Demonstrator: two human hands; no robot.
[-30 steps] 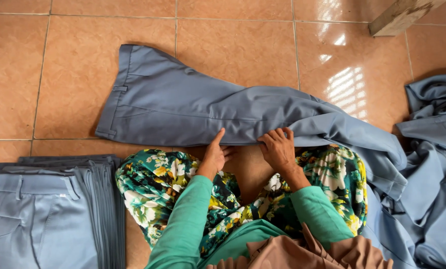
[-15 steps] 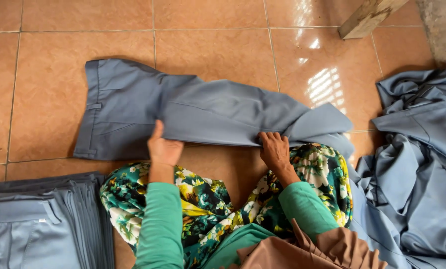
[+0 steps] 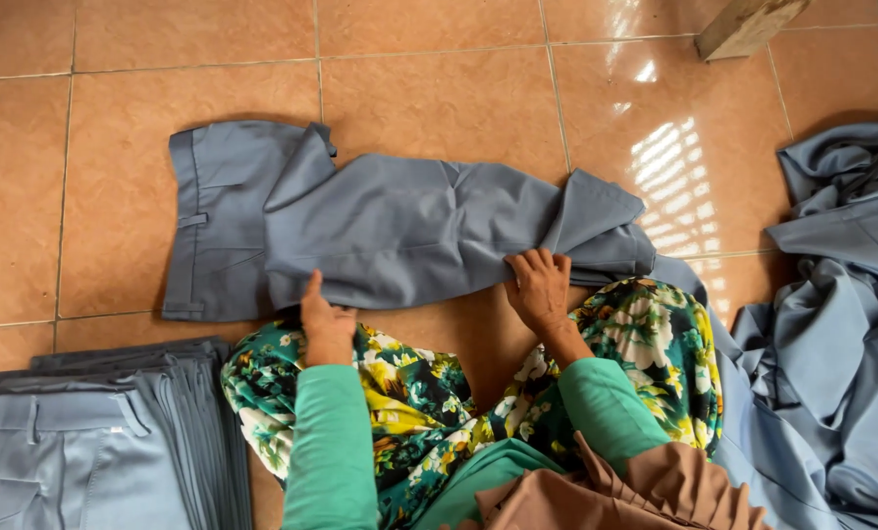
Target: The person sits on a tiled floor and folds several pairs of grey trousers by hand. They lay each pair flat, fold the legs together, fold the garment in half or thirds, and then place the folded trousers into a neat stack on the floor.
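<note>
A pair of grey-blue trousers (image 3: 390, 231) lies across the tiled floor in front of me, waistband to the left, legs folded back over the middle. My left hand (image 3: 326, 319) rests on the near edge of the trousers, fingers pressed on the cloth. My right hand (image 3: 539, 290) presses flat on the near edge further right, by the folded-over leg end. Both arms wear green sleeves, and my knees are covered by a flowered skirt (image 3: 645, 344).
A stack of folded grey-blue trousers (image 3: 95, 442) sits at my lower left. A loose heap of the same cloth (image 3: 841, 324) lies at the right. A wooden block (image 3: 748, 25) stands at the top right on the orange floor tiles (image 3: 115, 59).
The trouser legs have been folded back leftward over the body, making the garment shorter. My left hand has slid left along the near edge; my right hand stayed near the fold.
</note>
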